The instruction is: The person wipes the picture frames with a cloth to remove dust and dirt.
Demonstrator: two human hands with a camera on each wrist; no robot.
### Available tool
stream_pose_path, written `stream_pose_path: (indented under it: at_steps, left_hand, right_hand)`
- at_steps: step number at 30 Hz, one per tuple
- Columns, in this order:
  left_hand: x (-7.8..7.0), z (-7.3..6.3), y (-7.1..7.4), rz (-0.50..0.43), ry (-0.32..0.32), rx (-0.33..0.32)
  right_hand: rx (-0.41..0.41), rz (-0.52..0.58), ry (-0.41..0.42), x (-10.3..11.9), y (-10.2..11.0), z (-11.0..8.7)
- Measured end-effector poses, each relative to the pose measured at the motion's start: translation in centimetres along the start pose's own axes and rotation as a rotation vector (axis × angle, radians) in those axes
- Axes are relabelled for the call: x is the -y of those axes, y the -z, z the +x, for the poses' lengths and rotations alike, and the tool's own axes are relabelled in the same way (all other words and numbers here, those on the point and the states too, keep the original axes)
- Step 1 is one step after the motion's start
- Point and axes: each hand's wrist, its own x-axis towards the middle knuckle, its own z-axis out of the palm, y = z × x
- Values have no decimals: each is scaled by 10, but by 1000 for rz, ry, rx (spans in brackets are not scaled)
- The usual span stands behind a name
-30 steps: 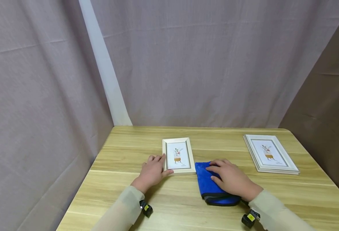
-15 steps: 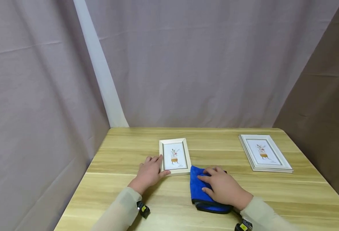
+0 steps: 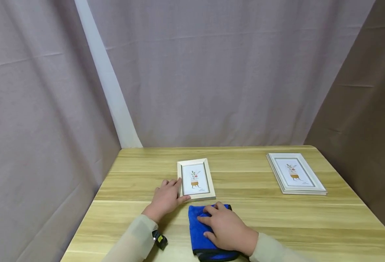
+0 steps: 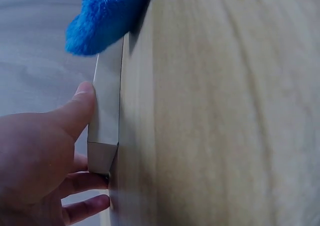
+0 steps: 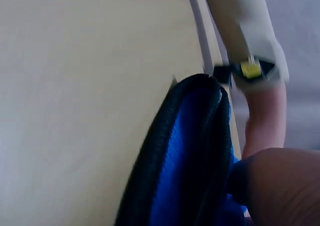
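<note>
A cream picture frame (image 3: 196,179) with a flower-vase print lies face up near the middle of the wooden table. My left hand (image 3: 165,198) holds its lower left corner, thumb on the near edge and fingers along the left side. The left wrist view shows that thumb (image 4: 80,103) against the frame's edge (image 4: 106,101). A folded blue cloth (image 3: 197,229) with black edging lies just nearer to me than the frame. On top of it rests my right hand (image 3: 226,227), fingers spread. The cloth's layered folds (image 5: 187,151) show in the right wrist view, where most of the hand is hidden.
More white picture frames, apparently stacked, lie at the right of the table, the top frame (image 3: 295,174) face up. The table (image 3: 245,163) meets grey curtains (image 3: 212,91) at its back and left.
My right hand and the blue cloth have moved left and toward me, away from the frame's lower right corner. The left hand keeps its place at the frame. The head view has shifted slightly.
</note>
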Motion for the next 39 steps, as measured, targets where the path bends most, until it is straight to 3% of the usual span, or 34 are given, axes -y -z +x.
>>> stream_pose_path:
  at_steps: [6,12,23,28,32,35,39]
  left_hand:
    - [-1,-1,2,1,-5,4]
    - [-3,1,4,10,15,14]
    - [-3,1,5,-6,17,4]
    - [-2,1,5,5,28,-3]
    - [-3,3,6,15,30,-32]
    - [-7,3,8,4,36,-65]
    - [-16,-1,15,-6,17,-115]
  right_hand:
    - [19,-26,53,24,-8,20]
    - [14,-18,47,36,-10,38]
    - [-15,27,2,29,-5,42]
    - [-154,80,-84,10,1,46]
    - [-287,100,-167,-23,6,55]
    - [-317,117,-237,-56,8,59]
    - [-293,138,-284,-90,8,62]
